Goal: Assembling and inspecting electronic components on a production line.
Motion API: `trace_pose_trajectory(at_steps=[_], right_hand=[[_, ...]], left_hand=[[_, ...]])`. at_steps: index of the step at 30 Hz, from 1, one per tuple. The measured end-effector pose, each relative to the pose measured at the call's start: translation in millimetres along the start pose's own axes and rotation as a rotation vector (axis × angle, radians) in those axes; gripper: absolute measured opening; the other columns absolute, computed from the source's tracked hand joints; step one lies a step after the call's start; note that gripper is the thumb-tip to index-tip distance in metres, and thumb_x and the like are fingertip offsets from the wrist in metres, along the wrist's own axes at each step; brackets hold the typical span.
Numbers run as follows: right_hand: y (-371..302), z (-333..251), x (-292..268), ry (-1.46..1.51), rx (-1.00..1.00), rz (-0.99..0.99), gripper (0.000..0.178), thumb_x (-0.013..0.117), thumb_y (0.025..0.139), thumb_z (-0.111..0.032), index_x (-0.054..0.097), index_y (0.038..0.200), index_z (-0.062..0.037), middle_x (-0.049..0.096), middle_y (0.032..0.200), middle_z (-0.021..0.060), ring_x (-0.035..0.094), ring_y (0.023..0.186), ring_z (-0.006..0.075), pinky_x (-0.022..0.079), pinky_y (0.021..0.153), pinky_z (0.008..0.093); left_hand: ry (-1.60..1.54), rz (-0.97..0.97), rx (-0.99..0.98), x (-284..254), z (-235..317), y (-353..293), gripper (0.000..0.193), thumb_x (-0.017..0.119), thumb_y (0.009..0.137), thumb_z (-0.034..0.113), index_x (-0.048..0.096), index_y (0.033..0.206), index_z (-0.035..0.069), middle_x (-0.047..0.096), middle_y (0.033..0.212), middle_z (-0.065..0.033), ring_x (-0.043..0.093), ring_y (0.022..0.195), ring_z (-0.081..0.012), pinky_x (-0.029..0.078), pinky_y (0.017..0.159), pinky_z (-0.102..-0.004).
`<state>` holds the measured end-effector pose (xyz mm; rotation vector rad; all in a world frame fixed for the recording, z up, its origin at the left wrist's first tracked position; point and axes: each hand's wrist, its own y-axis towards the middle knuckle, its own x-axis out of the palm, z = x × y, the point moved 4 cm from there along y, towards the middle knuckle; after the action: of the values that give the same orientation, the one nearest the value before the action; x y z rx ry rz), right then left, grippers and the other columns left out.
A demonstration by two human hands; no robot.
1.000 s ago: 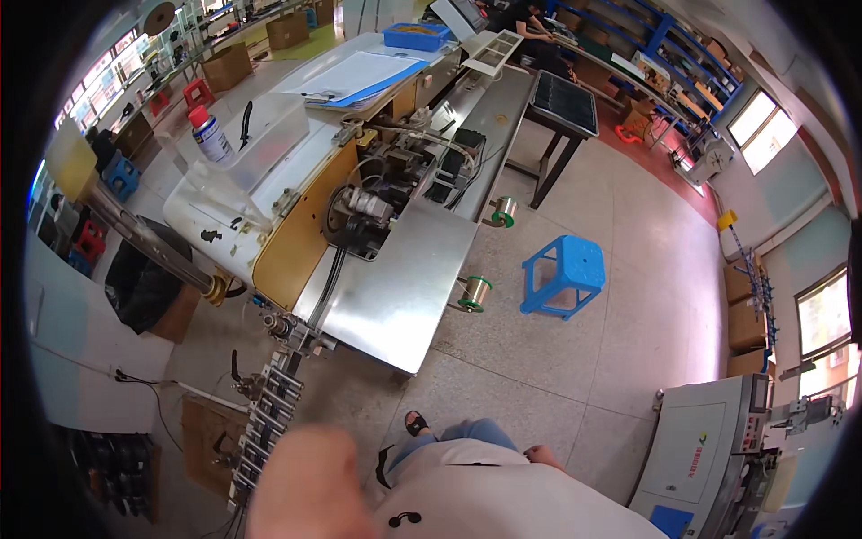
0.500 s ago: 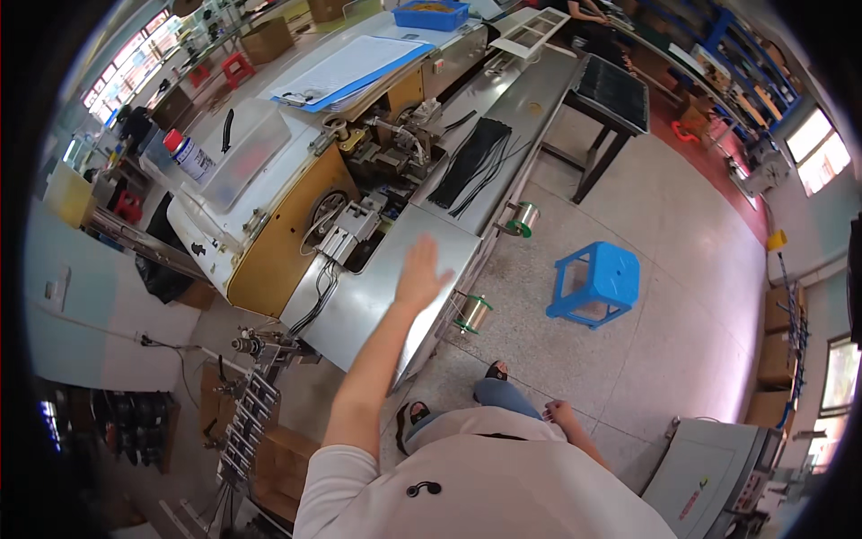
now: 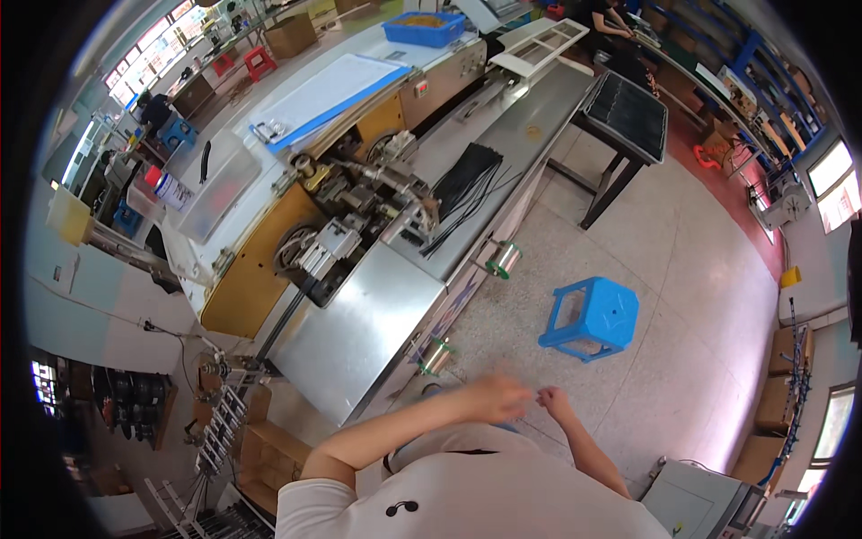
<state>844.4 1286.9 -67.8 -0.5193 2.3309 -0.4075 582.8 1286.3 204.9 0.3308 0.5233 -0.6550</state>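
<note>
My left hand (image 3: 496,398) is in front of my body, smeared by motion, so its fingers cannot be made out. Just right of it, my right hand (image 3: 554,403) has its fingers curled closed; whatever they may hold is too small to see. Both hands are off the machine, to the right of its bare metal table (image 3: 359,346). On the metal bed farther along lies a bundle of thin black strips (image 3: 469,184), some splayed out loosely. Beside them is the machine's mechanism (image 3: 364,202) of metal blocks and clamps.
Two wire spools (image 3: 503,259) with green rims stick out from the machine's side. A blue plastic stool (image 3: 593,316) stands on the floor to the right. Beyond it is a black-topped stand (image 3: 624,112). A clipboard (image 3: 332,94) lies on the machine; a co-worker (image 3: 611,22) is far back.
My left hand has come off the metal table, moving right and toward my body next to my right hand. The view has shifted, and the right hand appears slightly higher.
</note>
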Motion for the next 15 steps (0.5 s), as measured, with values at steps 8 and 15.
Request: trace_pose_trajectory(at_steps=[8,15], right_hand=[[-53.2,-384.5,120.3,-0.375,-1.057,-0.996,0.024,0.049,0.089,-0.018,0.063,0.104,-0.0042,0.062,0.109,0.0155,0.06,0.096,0.0256,0.047,0.082,0.0356],[-83.3,-437.0,180.9,-0.212,-1.15,-1.266,0.024,0.049,0.09,-0.018,0.063,0.103,-0.0034,0.063,0.107,0.0158,0.06,0.094,0.0265,0.047,0.081,0.036]], left_hand=[[-0.122,-0.364,0.181,50.2,33.9,51.0,0.028,0.06,0.084,0.019,0.063,0.105,0.001,0.064,0.086,-0.0123,0.06,0.084,-0.0274,0.047,0.075,-0.0404],[-0.263,-0.084,-0.168,4.2,-35.6,1.5,0.028,0.06,0.084,0.019,0.063,0.105,0.001,0.064,0.088,-0.0121,0.06,0.085,-0.0265,0.047,0.076,-0.0397]])
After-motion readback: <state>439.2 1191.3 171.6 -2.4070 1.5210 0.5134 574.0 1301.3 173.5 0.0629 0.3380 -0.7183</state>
